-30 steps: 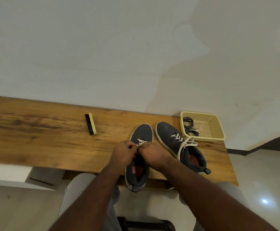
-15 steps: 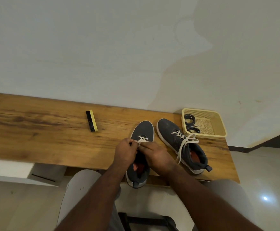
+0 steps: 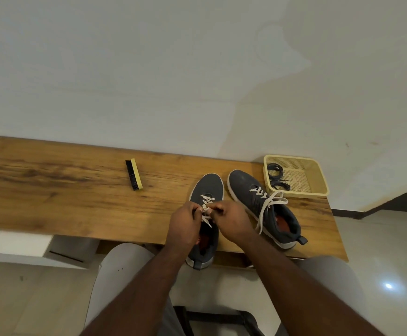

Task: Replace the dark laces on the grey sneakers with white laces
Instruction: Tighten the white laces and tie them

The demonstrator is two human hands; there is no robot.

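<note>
Two grey sneakers stand side by side on the wooden table [image 3: 52, 190]. The left sneaker [image 3: 208, 187] has a white lace [image 3: 207, 202] threaded through its front eyelets. My left hand [image 3: 185, 225] and my right hand [image 3: 232, 220] meet over its middle, each pinching a part of that lace. A short lace end hangs between the hands. The right sneaker [image 3: 263, 204] is laced white, with loose loops and ends [image 3: 268, 207] draped over its side. Dark laces [image 3: 277, 177] lie coiled in a yellow basket [image 3: 318, 180].
A shoe brush [image 3: 134, 174] with black bristles and a yellow back lies on the table, left of the sneakers. The basket sits at the table's far right corner by the wall. The left sneaker's heel overhangs the near table edge. My knees and a stool are below.
My hands have shifted slightly down the left sneaker, showing more crossed white lace near its toe. The camera tilted a little. The right sneaker, brush and basket stay put.
</note>
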